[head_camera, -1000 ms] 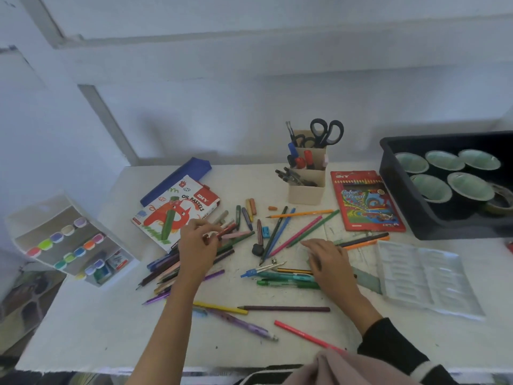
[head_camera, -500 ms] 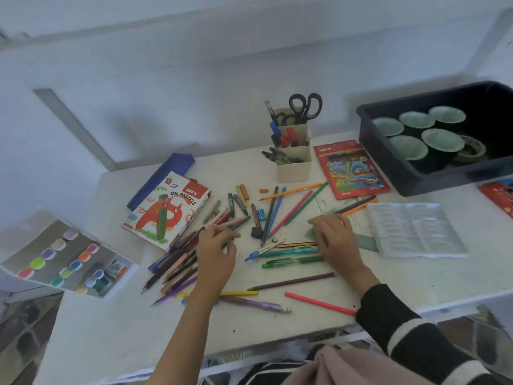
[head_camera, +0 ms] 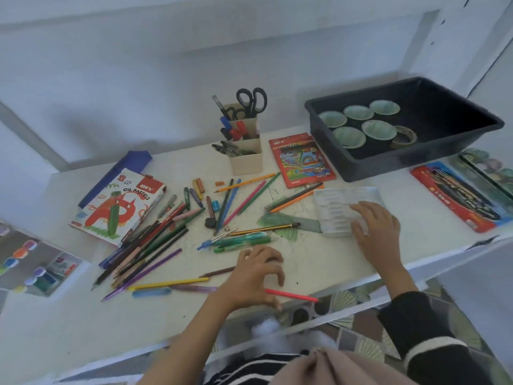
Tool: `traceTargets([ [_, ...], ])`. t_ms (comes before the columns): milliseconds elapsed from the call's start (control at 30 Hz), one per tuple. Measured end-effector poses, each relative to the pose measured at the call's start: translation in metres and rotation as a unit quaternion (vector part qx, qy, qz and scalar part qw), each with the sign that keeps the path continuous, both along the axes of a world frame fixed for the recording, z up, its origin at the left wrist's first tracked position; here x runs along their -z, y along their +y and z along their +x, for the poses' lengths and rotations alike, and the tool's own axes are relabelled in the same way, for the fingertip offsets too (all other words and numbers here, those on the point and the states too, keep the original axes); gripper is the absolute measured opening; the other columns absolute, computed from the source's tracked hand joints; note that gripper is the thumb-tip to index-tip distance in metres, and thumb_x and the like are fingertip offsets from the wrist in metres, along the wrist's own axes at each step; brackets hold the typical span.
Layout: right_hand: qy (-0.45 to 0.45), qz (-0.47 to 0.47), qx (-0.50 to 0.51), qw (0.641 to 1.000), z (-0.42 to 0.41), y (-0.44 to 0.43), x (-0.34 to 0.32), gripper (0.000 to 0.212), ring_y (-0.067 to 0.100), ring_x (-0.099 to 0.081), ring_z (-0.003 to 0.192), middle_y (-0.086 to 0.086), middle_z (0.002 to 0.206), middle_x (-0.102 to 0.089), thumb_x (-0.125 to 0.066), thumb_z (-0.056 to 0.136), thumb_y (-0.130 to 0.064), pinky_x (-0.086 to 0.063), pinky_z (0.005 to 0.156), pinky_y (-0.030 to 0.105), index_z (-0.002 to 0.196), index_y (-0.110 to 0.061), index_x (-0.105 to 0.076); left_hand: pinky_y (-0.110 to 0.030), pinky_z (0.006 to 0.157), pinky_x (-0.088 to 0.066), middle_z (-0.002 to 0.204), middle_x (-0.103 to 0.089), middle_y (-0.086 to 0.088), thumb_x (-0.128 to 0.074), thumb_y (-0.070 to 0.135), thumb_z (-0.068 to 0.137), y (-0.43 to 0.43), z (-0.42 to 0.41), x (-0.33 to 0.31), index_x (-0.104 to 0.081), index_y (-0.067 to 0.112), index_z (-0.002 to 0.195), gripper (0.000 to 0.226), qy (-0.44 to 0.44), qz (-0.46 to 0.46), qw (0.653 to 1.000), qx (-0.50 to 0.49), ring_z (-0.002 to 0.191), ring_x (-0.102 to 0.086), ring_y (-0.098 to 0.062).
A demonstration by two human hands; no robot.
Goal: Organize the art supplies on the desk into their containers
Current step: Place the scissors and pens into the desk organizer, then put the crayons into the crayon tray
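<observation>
My left hand [head_camera: 256, 276] pinches the red pencil [head_camera: 294, 295] to collect it; my right hand [head_camera: 374, 226], flat, steadies the tray [head_camera: 338, 207].

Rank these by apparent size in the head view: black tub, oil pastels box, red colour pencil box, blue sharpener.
Largest to smallest:
1. black tub
2. oil pastels box
3. red colour pencil box
4. blue sharpener

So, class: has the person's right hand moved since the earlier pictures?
Yes. The right hand has shifted right, from the green ruler onto the white plastic tray.
</observation>
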State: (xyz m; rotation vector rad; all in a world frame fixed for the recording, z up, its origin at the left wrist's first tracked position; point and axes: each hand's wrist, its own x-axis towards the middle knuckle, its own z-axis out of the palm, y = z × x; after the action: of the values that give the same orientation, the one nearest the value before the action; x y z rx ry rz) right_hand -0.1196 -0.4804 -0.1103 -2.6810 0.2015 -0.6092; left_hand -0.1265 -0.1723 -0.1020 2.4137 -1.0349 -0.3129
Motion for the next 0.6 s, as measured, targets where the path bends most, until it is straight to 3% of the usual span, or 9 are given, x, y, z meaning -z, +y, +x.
traceTargets([
  [100, 0.058, -0.041, -0.057, 0.996, -0.001, -0.019, 0.012, 0.039, 0.029, -0.053, 0.116, 0.008, 0.122, -0.061, -0.049, 0.083, -0.039, -0.031, 0.095, 0.065, 0.112, -0.019, -0.065, -0.034, 0.099, -0.020, 0.125, -0.045, 0.019, -0.070, 0.061, 0.062, -0.006, -0.003, 0.005, -0.068, 0.033, 0.078, 0.033, 0.013, -0.018, 0.997, -0.070, 0.124, -0.022, 0.001],
  [167, 0.072, -0.030, -0.089, 0.993, -0.001, -0.025, 0.011, 0.037, 0.028, -0.055, 0.117, 0.007, 0.120, -0.063, -0.053, 0.082, -0.040, -0.028, 0.097, 0.064, 0.109, -0.019, -0.068, -0.034, 0.098, -0.022, 0.120, -0.047, 0.022, -0.078, 0.049, 0.063, -0.012, -0.003, 0.007, -0.069, 0.032, 0.075, 0.022, -0.002, -0.030, 0.991, -0.132, 0.120, -0.024, 0.002],
  [233, 0.067, -0.034, -0.121, 0.990, -0.001, -0.029, 0.009, 0.031, 0.030, -0.056, 0.118, 0.008, 0.119, -0.065, -0.071, 0.077, -0.028, -0.029, 0.097, 0.063, 0.107, -0.019, -0.070, -0.035, 0.092, -0.025, 0.112, -0.049, 0.021, -0.082, 0.039, 0.064, -0.020, -0.001, 0.009, -0.068, 0.030, 0.072, 0.018, -0.024, -0.052, 0.978, -0.199, 0.115, -0.028, 0.000],
  [300, 0.072, -0.055, -0.155, 0.984, -0.003, -0.033, 0.008, 0.040, 0.031, -0.056, 0.117, 0.008, 0.118, -0.065, -0.083, 0.066, -0.022, -0.032, 0.094, 0.062, 0.104, -0.020, -0.071, -0.033, 0.087, -0.023, 0.104, -0.051, 0.019, -0.083, 0.032, 0.064, -0.029, 0.006, 0.013, -0.069, 0.027, 0.070, 0.016, -0.057, -0.070, 0.963, -0.253, 0.111, -0.033, -0.004],
  [500, 0.046, -0.067, -0.173, 0.982, -0.001, -0.043, 0.006, 0.017, 0.032, -0.058, 0.113, 0.006, 0.109, -0.069, -0.081, 0.069, -0.017, -0.039, 0.091, 0.056, 0.085, -0.019, -0.074, -0.039, 0.081, -0.033, 0.089, -0.055, 0.007, -0.082, 0.018, 0.065, -0.054, 0.034, 0.016, -0.072, 0.017, 0.073, 0.013, -0.107, -0.120, 0.914, -0.371, 0.095, -0.046, -0.021],
  [600, 0.031, -0.068, -0.163, 0.984, -0.003, -0.045, 0.006, 0.011, 0.029, -0.056, 0.117, 0.004, 0.113, -0.068, -0.072, 0.081, -0.020, -0.041, 0.096, 0.052, 0.091, -0.016, -0.073, -0.047, 0.080, -0.040, 0.086, -0.057, 0.003, -0.083, 0.016, 0.062, -0.060, 0.042, 0.018, -0.072, 0.016, 0.073, 0.015, -0.128, -0.121, 0.902, -0.393, 0.090, -0.049, -0.025],
])
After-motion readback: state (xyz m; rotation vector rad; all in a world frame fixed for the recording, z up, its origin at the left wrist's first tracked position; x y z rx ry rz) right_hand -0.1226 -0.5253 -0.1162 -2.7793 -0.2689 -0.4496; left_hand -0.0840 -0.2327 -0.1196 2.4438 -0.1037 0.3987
